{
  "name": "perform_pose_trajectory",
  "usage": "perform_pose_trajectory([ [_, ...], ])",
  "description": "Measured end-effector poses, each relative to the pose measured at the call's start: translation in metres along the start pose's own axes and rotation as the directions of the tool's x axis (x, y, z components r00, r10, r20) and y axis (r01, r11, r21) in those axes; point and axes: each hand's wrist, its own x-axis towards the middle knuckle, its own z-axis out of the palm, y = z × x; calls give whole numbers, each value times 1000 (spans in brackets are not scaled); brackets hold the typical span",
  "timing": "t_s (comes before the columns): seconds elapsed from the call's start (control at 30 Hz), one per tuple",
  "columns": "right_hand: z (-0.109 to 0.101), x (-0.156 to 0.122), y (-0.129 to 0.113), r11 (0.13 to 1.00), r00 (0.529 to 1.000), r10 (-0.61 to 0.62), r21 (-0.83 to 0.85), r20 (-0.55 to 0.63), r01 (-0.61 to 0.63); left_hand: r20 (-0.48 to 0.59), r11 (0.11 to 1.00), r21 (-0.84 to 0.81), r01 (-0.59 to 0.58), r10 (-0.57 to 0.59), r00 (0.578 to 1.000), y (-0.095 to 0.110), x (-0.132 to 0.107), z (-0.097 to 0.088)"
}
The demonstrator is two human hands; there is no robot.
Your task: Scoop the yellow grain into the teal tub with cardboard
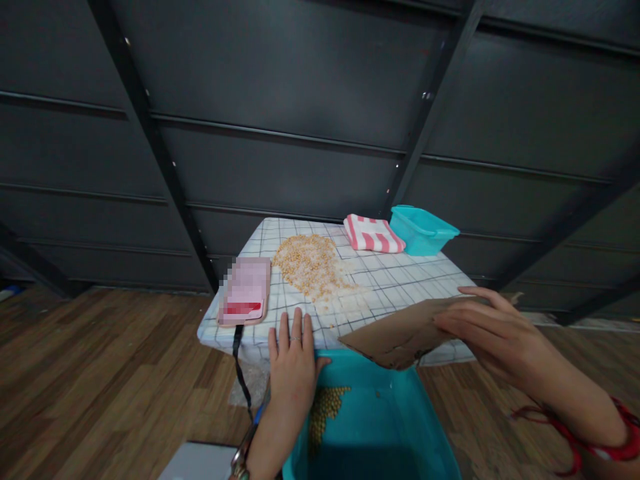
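My left hand point(293, 370) lies palm down at the table's front edge, fingers stretched out, holding nothing. Its thumb reaches to the rim of a large teal bin point(380, 373), which sits below the edge. Green beans point(327, 407) rest in the bin's left part. My right hand point(485, 333) grips a bent piece of brown cardboard point(400, 333), tilted over the bin's far rim. Farther back on the checked cloth point(395, 283) is a spread pile of yellow beans point(310, 263) mixed with white grains. A few beans are scattered in front of the pile.
A phone in a pink case point(247, 287) lies at the table's left, with a black strap point(240, 370) hanging down. At the back right are a folded pink-and-white striped towel point(373, 235) and a small teal basket point(423, 230). A dark panelled wall point(285, 80) stands behind.
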Motion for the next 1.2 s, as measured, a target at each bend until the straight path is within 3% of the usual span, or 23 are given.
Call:
perform_pose_trajectory([
  [0.23, -4, -7, -1, 1000, 1000, -10, 23, -8, 10, -13, 1000, 23, -4, 4, 1000, 0, 0, 1],
  [0.43, 4, -5, -2, 997, 997, 36, -69, -62, -41, 12, 1000, 19, 14, -14, 1000, 2, 2, -4],
  [0.67, 12, -1, -3, 998, 997, 50, -45, -51, -52, 27, 1000, 12, 15, -16, 999, 1, 1, -1],
  [0.87, 0, -12, -3, 997, 999, 46, -69, -17, -47, -30, 1000, 3, -29, 29, 999, -4, -4, 10],
  [1.07, -11, -34, -1, 997, 995, 72, -35, 62, -70, -16, 1000, 7, -6, 7, 1000, -1, -2, 4],
  [1.2, -16, -35, -5, 997, 997, 54, -52, 45, -52, -1, 1000, 8, 3, -3, 1000, 1, 0, 0],
])
